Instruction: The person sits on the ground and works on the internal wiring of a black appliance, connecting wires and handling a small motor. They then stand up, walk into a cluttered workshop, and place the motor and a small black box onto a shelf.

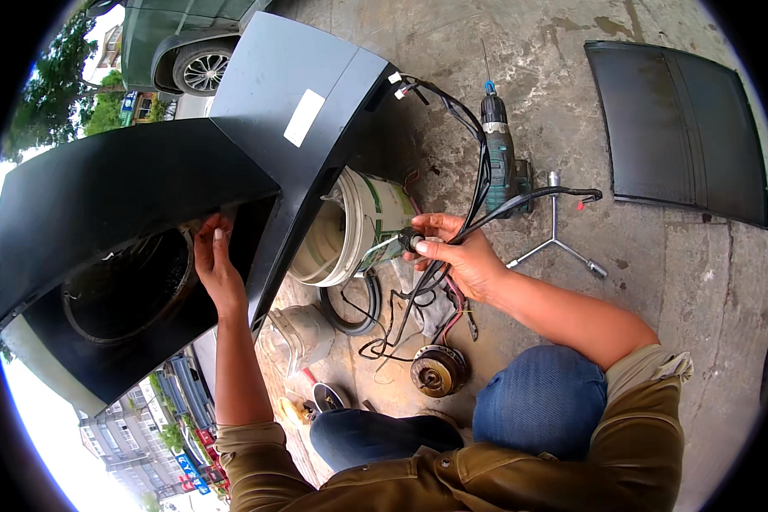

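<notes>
A large dark metal housing [136,171] with a round opening [128,286] fills the left side. My left hand [218,256] reaches up at the inner edge of that opening. Its fingers are closed together in the shadow, and what they pinch is hard to make out. In the middle, my right hand [461,256] pinches a small black cylindrical part [411,240] between thumb and fingers. A bundle of black cables [484,162] runs past this hand, from white connectors at the housing's corner down to the ground. A round metal motor [439,369] lies near my knee.
Behind my right hand a white bucket [350,224] lies tipped over. A cordless drill [501,149], a three-armed socket wrench [556,230] and a curved dark panel [687,128] lie on the concrete. Near my foot are a black ring [369,317] and a pale plastic container [303,334]. A car [175,43] stands beyond.
</notes>
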Demonstrator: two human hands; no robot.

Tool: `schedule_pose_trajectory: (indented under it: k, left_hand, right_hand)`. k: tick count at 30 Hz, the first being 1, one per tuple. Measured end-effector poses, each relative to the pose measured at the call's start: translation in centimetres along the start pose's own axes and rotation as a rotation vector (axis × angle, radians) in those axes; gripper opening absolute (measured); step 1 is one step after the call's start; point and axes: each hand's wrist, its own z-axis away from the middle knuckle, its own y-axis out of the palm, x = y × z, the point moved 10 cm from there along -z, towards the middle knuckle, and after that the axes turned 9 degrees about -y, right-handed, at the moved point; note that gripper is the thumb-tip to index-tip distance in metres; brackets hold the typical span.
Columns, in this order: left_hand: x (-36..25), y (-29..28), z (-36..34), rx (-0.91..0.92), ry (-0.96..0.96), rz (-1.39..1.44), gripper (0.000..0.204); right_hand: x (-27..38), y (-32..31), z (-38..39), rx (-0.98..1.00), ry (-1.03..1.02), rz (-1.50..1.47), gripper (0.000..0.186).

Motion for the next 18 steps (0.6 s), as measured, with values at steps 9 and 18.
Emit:
schedule_pose_trajectory:
  k: [9, 18]
  left_hand:
    - [-1.4, 1.0, -0.3, -0.121, -0.272, -0.125, 0.015]
    - [-0.9, 0.8, -1.3, -0.170, -0.287, -0.248, 0.015]
  right_hand:
    - [1.6, -2.7, -1.3, 0.040, 0.036, -0.142, 0.034]
    - [0.8, -3.9, -2.6, 0.037, 0.054, -0.118, 0.035]
